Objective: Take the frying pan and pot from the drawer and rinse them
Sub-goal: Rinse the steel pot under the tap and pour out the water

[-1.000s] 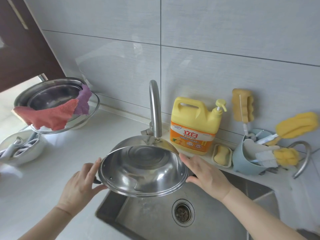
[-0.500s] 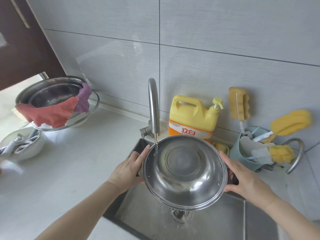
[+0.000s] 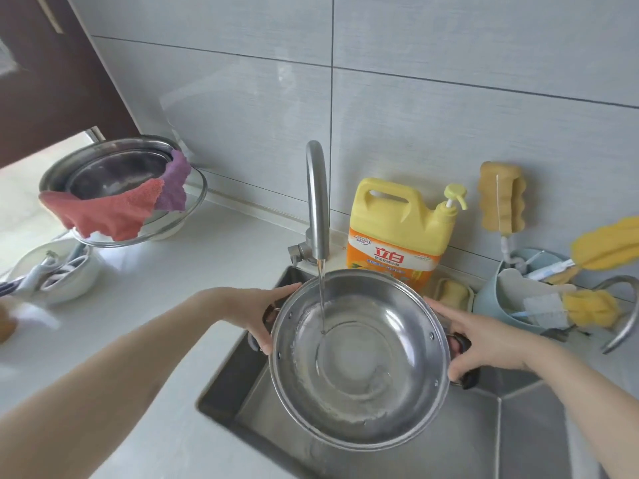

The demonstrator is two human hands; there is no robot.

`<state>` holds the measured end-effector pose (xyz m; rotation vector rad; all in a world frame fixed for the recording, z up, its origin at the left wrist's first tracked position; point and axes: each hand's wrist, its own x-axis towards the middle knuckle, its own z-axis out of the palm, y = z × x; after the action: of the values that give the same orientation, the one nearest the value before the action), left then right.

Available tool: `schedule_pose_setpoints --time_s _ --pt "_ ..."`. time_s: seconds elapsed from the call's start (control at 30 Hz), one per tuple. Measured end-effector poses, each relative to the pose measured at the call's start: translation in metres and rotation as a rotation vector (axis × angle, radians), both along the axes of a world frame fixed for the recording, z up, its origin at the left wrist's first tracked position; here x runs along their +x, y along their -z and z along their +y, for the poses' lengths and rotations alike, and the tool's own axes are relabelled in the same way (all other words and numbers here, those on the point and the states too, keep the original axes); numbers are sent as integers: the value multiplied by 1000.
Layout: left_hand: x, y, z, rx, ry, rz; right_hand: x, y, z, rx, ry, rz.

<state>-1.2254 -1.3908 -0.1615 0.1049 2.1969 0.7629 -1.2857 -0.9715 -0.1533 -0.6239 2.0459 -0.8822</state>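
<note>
A shiny steel pot (image 3: pixel 359 357) with two dark side handles hangs over the sink (image 3: pixel 228 382), mouth up. My left hand (image 3: pixel 257 311) grips its left handle and my right hand (image 3: pixel 484 337) grips its right handle. A thin stream of water falls from the tap (image 3: pixel 316 202) into the pot's left side and spreads over the bottom. No frying pan is in sight.
A yellow detergent jug (image 3: pixel 397 233) and a soap dish (image 3: pixel 453 292) stand behind the sink. A blue holder (image 3: pixel 501 299) with yellow brushes sits at the right. On the white counter (image 3: pixel 155 305) at the left are stacked bowls with red and purple cloths (image 3: pixel 114 209).
Both hands carried the pot from the counter's edge rightwards under the tap and levelled it. Water now runs into it and wets the bottom.
</note>
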Motion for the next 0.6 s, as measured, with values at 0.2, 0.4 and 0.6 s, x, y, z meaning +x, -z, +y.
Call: schedule_pose_setpoints --time_s 0.2,0.4,0.6 --pt "-14 -49 -20 -140 104 -112 7 33 -15 -71 53 -300" --pt "-14 -85 -31 -214 82 26 47 55 -48 -152 227 -104" --pt "6 -75 -44 -284 71 432 49 36 -58 -243 341 230"
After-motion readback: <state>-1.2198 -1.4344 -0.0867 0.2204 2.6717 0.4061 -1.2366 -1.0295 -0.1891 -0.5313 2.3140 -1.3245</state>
